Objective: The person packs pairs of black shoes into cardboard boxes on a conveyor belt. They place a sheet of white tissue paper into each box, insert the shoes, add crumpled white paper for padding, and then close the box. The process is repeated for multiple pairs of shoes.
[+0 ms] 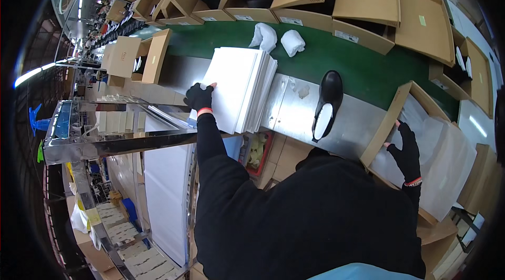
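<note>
Steel desk: left hand (200, 96) lies flat on the white paper stack (239, 88), long axis running away; right hand (406, 151), fingers spread, presses tissue inside the open brown box (392, 117).

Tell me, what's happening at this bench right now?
A person in black fingerless gloves stands at a metal bench beside a green conveyor belt. The left hand rests on a stack of white paper sheets. The right hand presses white tissue paper inside an open brown cardboard box. A black shoe stuffed with white paper lies between them, on the metal.
</note>
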A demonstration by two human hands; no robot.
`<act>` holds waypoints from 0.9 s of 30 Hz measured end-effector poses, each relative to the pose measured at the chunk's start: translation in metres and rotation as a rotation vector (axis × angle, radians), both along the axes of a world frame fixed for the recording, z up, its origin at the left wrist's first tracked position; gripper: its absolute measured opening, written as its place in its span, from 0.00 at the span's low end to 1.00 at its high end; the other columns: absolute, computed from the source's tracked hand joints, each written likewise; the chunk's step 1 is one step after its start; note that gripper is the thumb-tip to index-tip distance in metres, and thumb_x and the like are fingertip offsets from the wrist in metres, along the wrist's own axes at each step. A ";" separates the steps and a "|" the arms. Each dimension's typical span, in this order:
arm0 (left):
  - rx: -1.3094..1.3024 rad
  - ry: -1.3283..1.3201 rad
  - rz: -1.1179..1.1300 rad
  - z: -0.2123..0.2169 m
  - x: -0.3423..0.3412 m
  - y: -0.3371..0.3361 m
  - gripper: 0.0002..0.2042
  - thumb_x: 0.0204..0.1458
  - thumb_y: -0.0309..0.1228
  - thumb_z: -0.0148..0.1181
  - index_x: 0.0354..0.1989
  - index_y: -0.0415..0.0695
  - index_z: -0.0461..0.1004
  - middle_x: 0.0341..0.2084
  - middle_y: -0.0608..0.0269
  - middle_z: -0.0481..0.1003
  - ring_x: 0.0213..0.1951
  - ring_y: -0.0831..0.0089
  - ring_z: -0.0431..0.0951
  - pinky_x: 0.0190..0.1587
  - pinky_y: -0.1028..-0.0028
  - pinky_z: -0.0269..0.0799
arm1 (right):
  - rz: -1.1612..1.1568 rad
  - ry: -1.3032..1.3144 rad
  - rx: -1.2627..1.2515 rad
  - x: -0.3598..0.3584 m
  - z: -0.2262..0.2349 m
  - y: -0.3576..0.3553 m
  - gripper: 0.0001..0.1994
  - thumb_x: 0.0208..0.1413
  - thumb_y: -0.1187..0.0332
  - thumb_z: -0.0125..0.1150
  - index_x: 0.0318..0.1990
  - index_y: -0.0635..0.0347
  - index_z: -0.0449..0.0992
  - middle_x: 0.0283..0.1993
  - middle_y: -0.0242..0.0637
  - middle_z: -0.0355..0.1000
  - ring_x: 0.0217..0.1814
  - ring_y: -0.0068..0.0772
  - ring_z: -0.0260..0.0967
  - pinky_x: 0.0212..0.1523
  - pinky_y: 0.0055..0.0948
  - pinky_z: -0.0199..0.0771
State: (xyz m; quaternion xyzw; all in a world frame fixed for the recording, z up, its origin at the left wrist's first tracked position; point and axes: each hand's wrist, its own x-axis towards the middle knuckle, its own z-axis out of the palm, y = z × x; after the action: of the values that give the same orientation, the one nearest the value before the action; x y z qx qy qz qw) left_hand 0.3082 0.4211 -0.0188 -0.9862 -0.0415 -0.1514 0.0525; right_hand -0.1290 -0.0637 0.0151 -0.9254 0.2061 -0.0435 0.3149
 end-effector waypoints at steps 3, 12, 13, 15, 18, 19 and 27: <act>-0.383 -0.455 -0.260 0.019 0.008 0.021 0.17 0.42 0.43 0.69 0.31 0.42 0.77 0.30 0.58 0.78 0.33 0.61 0.76 0.36 0.70 0.70 | 0.004 -0.012 -0.022 -0.006 0.000 -0.005 0.35 0.47 0.67 0.68 0.64 0.56 0.61 0.63 0.43 0.63 0.66 0.43 0.58 0.66 0.41 0.54; -1.417 0.422 -0.652 0.114 -0.080 -0.172 0.23 0.61 0.46 0.51 0.46 0.33 0.73 0.36 0.61 0.77 0.37 0.76 0.73 0.42 0.76 0.68 | -0.154 -0.025 -0.157 -0.096 -0.017 -0.048 0.34 0.48 0.66 0.68 0.64 0.56 0.61 0.62 0.44 0.63 0.64 0.44 0.60 0.62 0.37 0.60; -1.413 0.520 -0.696 0.099 -0.106 -0.206 0.22 0.61 0.45 0.50 0.44 0.34 0.74 0.34 0.63 0.76 0.36 0.77 0.72 0.40 0.77 0.67 | -0.192 -0.032 -0.177 -0.107 -0.012 -0.055 0.34 0.48 0.65 0.68 0.64 0.56 0.61 0.62 0.44 0.64 0.64 0.44 0.60 0.62 0.37 0.60; -1.399 0.685 -0.846 0.071 -0.174 -0.285 0.18 0.62 0.41 0.49 0.36 0.37 0.75 0.27 0.71 0.73 0.30 0.82 0.68 0.34 0.79 0.64 | -0.283 -0.042 -0.243 -0.137 -0.005 -0.075 0.34 0.48 0.64 0.68 0.63 0.56 0.62 0.61 0.43 0.65 0.64 0.44 0.61 0.62 0.38 0.60; -1.120 0.735 -1.045 0.041 -0.281 -0.396 0.09 0.59 0.31 0.52 0.39 0.38 0.74 0.27 0.69 0.72 0.28 0.77 0.69 0.33 0.77 0.65 | -0.442 -0.027 -0.311 -0.197 -0.011 -0.111 0.33 0.47 0.64 0.69 0.62 0.56 0.63 0.60 0.43 0.66 0.63 0.44 0.62 0.60 0.37 0.61; -1.138 0.656 -1.155 0.006 -0.305 -0.425 0.09 0.59 0.30 0.51 0.42 0.38 0.73 0.30 0.62 0.74 0.31 0.69 0.73 0.35 0.73 0.67 | -0.466 -0.047 -0.289 -0.213 -0.009 -0.119 0.34 0.47 0.62 0.69 0.62 0.58 0.63 0.59 0.44 0.66 0.62 0.44 0.62 0.59 0.38 0.61; -1.059 0.809 -1.188 -0.006 -0.371 -0.470 0.16 0.56 0.22 0.47 0.54 0.42 0.66 0.32 0.56 0.76 0.27 0.76 0.73 0.32 0.74 0.69 | -0.610 0.136 -0.173 -0.307 -0.050 -0.124 0.38 0.46 0.51 0.67 0.63 0.56 0.60 0.68 0.49 0.54 0.71 0.52 0.49 0.65 0.60 0.45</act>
State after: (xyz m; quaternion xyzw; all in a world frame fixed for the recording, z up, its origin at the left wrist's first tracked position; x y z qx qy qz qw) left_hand -0.0632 -0.0484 -0.0247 -0.7179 0.4336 0.2449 -0.4864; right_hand -0.4359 -0.1879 -0.0353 -0.8450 0.4902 -0.0915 0.1932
